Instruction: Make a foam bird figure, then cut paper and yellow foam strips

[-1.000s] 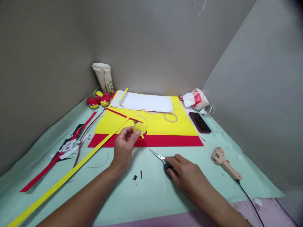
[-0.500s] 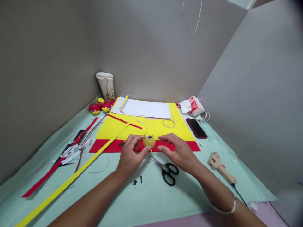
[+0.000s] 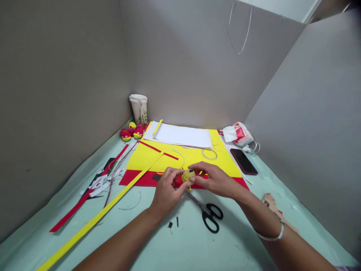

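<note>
Left hand point(image 3: 168, 189): thumb and fingers pinching the small yellow ball point(image 3: 186, 176) from its left. Right hand point(image 3: 216, 180): thumb and forefinger now closed on its right side, next to the black trim point(image 3: 191, 170) on top. A second ago the right hand was on the scissors point(image 3: 208, 215); they're now down on the worktop point(image 3: 203, 250), tips just below the ball. Net: cutter parked, both hands on the piece, so I'd call this handling, not cutting. Ball appears held up over the near edge of the red sheet point(image 3: 131, 179). Yellow sheet point(image 3: 149, 160) beyond it, white paper point(image 3: 184, 136) on that. Long yellow strip point(image 3: 101, 213) runs off left. Glue gun point(image 3: 271, 202) at right, partly behind the forearm. Phone point(image 3: 244, 162) farther back.
</note>
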### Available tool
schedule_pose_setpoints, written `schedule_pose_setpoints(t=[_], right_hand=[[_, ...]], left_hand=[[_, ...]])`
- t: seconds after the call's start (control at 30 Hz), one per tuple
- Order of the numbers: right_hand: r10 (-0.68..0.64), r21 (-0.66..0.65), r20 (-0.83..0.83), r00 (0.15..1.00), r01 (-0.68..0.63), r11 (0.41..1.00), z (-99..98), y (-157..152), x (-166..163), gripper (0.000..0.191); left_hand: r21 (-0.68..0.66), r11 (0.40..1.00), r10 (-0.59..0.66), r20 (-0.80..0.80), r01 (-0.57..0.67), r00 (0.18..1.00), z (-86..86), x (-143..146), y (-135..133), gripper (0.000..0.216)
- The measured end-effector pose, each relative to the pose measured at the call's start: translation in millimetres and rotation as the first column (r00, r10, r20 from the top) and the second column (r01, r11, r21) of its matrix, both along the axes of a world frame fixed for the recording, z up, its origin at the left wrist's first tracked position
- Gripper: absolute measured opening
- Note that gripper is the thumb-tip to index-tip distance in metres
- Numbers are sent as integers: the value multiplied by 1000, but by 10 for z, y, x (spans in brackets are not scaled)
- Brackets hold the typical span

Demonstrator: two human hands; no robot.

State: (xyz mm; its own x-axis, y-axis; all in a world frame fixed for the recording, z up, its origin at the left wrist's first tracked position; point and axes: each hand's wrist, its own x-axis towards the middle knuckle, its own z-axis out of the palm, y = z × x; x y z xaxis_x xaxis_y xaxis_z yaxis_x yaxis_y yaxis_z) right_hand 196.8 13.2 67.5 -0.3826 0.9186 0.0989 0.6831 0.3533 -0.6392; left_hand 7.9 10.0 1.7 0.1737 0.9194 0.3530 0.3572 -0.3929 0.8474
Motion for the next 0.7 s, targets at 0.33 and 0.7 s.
schedule_pose_setpoints(t=[0.33,0.7], right_hand=[[-137,106,0,991,136,985,30,115,112,28],[-199,87,-19,980,200,976,-19,53,237,31]], left_hand=[[-64,968,248,126,-242,960,135,-69,25,31],[-3,826,401,-699,-563,592,245,-1177,1501,59]])
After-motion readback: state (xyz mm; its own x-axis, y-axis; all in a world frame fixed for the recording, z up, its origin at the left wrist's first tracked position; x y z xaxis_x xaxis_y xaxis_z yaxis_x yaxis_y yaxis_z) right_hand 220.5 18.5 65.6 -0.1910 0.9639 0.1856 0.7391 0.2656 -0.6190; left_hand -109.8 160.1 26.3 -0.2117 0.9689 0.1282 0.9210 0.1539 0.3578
